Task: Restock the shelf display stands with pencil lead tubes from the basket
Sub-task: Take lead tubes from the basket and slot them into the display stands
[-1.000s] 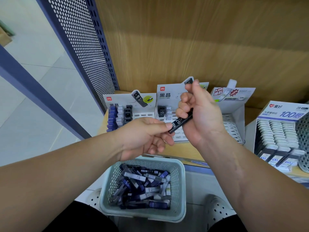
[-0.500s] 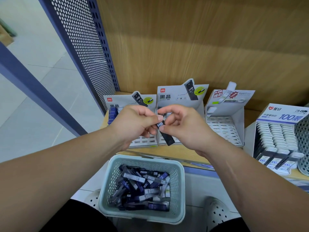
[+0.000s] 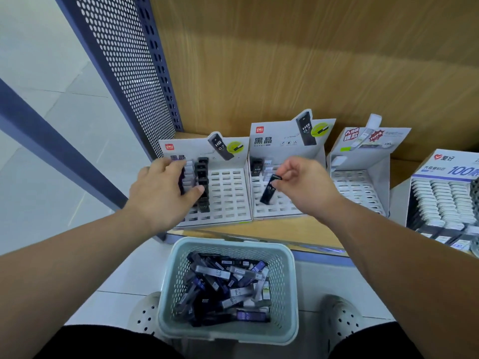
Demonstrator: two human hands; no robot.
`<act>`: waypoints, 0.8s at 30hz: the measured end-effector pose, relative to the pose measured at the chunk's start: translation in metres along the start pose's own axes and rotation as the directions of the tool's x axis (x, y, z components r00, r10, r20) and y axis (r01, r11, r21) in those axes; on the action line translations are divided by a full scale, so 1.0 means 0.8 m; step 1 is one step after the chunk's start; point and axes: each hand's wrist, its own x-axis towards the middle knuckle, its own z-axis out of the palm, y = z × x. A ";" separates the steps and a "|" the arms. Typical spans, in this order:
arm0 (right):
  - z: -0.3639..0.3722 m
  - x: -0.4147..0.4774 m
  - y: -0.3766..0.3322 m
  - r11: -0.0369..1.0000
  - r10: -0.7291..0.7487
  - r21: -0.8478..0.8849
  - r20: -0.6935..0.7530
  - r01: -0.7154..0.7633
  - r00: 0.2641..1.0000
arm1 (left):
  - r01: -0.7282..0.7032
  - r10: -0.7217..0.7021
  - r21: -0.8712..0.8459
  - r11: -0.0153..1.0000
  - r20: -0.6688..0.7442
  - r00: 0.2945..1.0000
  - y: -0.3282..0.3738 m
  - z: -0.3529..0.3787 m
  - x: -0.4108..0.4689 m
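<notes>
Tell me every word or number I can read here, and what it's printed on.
"HB 0.7": left stand's header card.
"黑晶", "HB 0.7": middle stand's header card.
"100": right-hand box.
"HB": tubes in the basket.
Too blurred: third stand's print, held tube's label.

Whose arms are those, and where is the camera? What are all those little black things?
Those are a person's own arms. The camera sits on their head and looks down, so you see what they see. The right hand pinches a black pencil lead tube by its top, with its lower end down at the slots of the middle stand. The left hand reaches onto the rows of tubes in the left stand; I can't tell whether it holds one. Both stands sit on a wooden shelf. Below, between the person's shoes, a basket holds many more.
</notes>
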 end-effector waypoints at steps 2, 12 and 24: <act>0.006 0.020 -0.007 0.991 -0.091 -0.096 -0.014 0.089 0.996 | 0.029 -0.028 -0.023 0.999 0.050 0.998 -0.003 0.003 0.001; 0.037 0.068 0.015 0.900 -0.293 -0.338 -0.002 0.275 0.956 | -0.007 0.028 -0.112 0.994 0.187 0.982 0.002 0.015 0.008; 0.045 0.078 0.033 0.764 -0.441 -0.496 0.067 0.413 0.895 | -0.008 0.034 -0.127 0.992 0.199 0.979 0.003 0.016 0.007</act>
